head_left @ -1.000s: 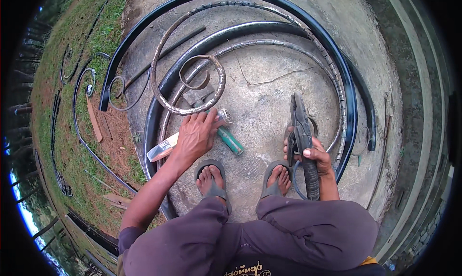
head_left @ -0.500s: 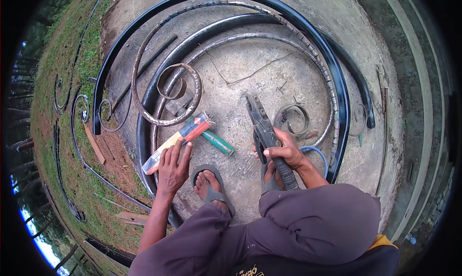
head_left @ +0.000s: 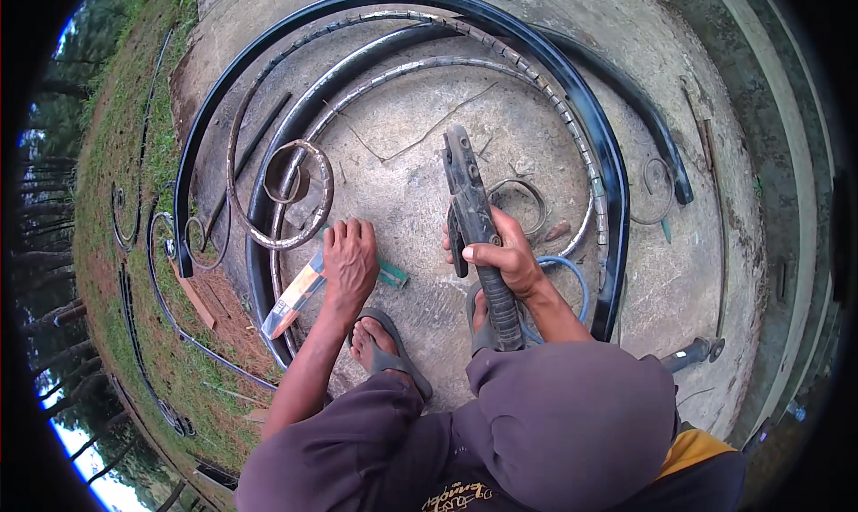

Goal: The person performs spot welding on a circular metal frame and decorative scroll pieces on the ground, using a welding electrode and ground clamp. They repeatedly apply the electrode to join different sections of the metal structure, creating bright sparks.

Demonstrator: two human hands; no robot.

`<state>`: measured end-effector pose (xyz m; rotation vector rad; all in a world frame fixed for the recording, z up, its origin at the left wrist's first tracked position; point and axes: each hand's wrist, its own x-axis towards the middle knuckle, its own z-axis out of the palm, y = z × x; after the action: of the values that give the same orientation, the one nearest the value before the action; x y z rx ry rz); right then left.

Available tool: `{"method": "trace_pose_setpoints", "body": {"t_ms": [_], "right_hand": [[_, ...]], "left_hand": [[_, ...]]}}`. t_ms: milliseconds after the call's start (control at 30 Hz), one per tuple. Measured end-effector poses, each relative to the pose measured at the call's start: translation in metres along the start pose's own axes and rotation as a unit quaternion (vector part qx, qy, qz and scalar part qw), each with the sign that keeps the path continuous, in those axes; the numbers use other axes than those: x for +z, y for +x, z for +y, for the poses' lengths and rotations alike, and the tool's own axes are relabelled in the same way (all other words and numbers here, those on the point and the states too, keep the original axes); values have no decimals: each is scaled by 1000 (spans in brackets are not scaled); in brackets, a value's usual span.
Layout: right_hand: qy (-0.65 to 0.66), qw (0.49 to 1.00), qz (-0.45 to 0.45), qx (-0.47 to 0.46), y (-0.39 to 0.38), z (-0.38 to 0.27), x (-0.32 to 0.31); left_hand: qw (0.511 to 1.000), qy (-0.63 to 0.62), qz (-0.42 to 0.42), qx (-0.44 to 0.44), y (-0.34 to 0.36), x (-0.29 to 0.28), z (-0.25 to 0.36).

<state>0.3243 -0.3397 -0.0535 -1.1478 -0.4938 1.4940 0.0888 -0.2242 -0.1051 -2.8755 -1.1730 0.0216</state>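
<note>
My right hand (head_left: 505,255) is wrapped around a black clamp-like tool (head_left: 478,213), its head pointing away from me over the concrete slab (head_left: 429,190). My left hand (head_left: 351,266) is bent over the far end of a long, flat packet (head_left: 293,299) on the left; I can't tell whether the fingers grip it or only press on it. The packet's near end overlaps the curved bars there, and a green handle (head_left: 393,275) shows just right of that hand. A blue cable (head_left: 581,281) loops beside my right forearm, with a small metal ring (head_left: 542,205) beyond it. A big black arched bar (head_left: 618,199) rounds the far side, enclosing a thin bent wire (head_left: 384,160). My left sandal (head_left: 413,373) stands close on the near side.
</note>
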Motion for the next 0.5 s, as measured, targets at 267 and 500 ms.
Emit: {"method": "trace_pose_setpoints", "body": {"t_ms": [267, 500], "right_hand": [[38, 999, 21, -31, 3, 3, 0], [59, 995, 48, -62, -7, 3, 1]], "left_hand": [[994, 83, -56, -45, 16, 3, 12], [993, 107, -53, -19, 23, 5, 7]]}}
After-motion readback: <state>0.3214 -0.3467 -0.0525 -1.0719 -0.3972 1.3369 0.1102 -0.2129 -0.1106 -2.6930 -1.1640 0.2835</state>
